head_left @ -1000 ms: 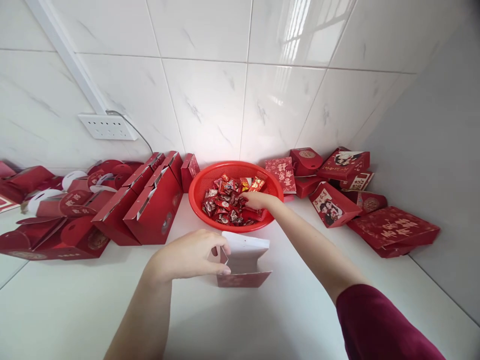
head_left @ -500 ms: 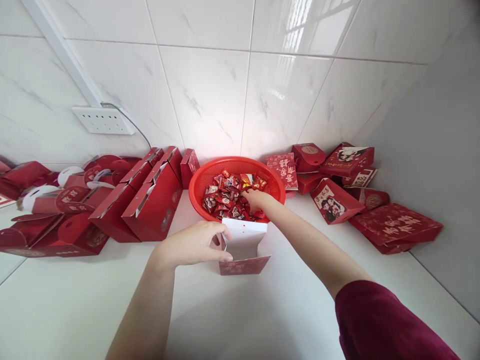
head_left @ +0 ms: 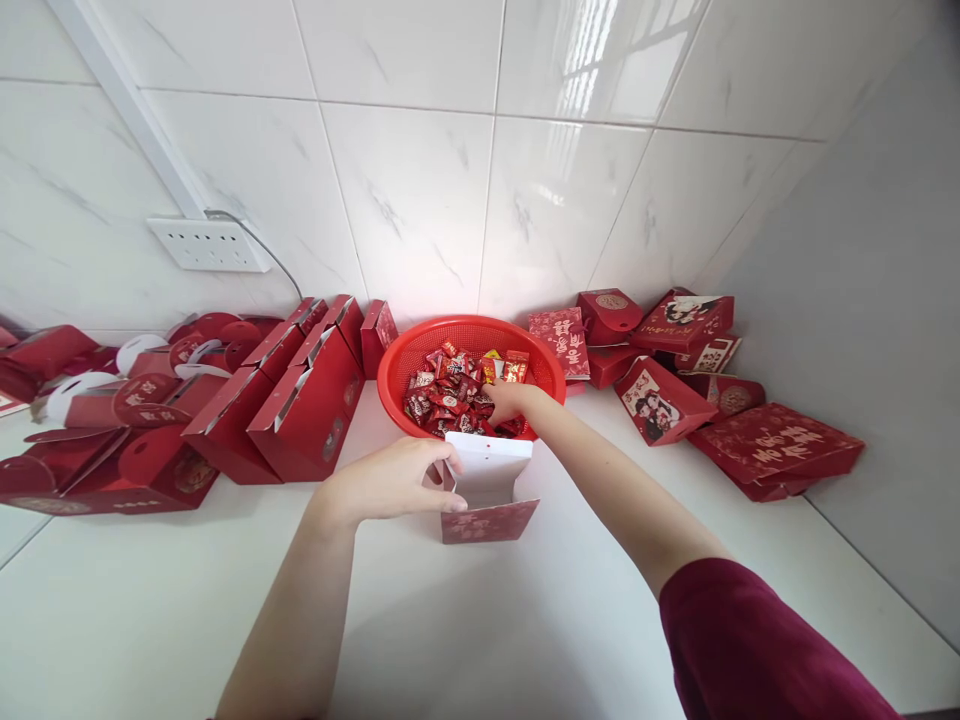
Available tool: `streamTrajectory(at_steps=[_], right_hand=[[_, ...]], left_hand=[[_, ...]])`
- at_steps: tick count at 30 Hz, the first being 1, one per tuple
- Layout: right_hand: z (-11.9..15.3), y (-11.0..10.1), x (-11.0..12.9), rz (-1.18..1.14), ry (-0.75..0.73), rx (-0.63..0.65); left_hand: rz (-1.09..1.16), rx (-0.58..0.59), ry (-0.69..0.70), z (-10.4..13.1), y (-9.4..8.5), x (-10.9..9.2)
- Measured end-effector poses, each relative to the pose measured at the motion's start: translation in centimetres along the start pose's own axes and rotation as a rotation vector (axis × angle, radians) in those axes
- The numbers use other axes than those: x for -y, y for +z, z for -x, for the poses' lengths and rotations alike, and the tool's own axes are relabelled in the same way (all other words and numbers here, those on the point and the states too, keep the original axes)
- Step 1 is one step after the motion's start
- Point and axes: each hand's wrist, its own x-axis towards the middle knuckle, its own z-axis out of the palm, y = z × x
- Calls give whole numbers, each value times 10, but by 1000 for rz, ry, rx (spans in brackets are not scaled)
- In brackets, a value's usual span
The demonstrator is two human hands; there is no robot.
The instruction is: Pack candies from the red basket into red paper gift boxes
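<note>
A red plastic basket (head_left: pixel 395 400) with wrapped candies (head_left: pixel 450 402) in it stands near the wall. In front of it is a small red box (head_left: pixel 490 523), its lid raised and its white inside showing. My left hand (head_left: pixel 405 478) grips the left side of this box, thumb at the front edge and fingers by the lid. My right hand (head_left: pixel 510 400) reaches over the basket's front rim into the candies. Its fingers are bent down among the wrappers, and their tips are partly hidden, so what they hold cannot be made out.
Upright red boxes (head_left: pixel 307 420) stand left of the basket, with open-topped round-flapped boxes (head_left: pixel 169 465) further left. At the right lie several closed red boxes (head_left: pixel 784 445), near a grey panel (head_left: pixel 862 300). A socket strip (head_left: pixel 208 245) is on the tiled wall.
The view has shifted slightly. My right hand has stayed among the candies, its fingers a little deeper in them. My left hand still holds the box.
</note>
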Motion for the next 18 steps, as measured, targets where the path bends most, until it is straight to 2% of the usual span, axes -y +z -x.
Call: streamTrajectory(at_steps=[7,12,15,18], right_hand=[[-1,3,-2,-86,-58,23],[-1,4,0,-131,-96,-43],[4,-2,-1,-191,-125,-107],[18,-10,-5,-291,-130,-251]], left_hand=[[-3,-26,20,0,1,1],[-116,-46,78,1,2,0],[-170,-118,118,4,1,-7],[-146,-291,175,16,0,-22]])
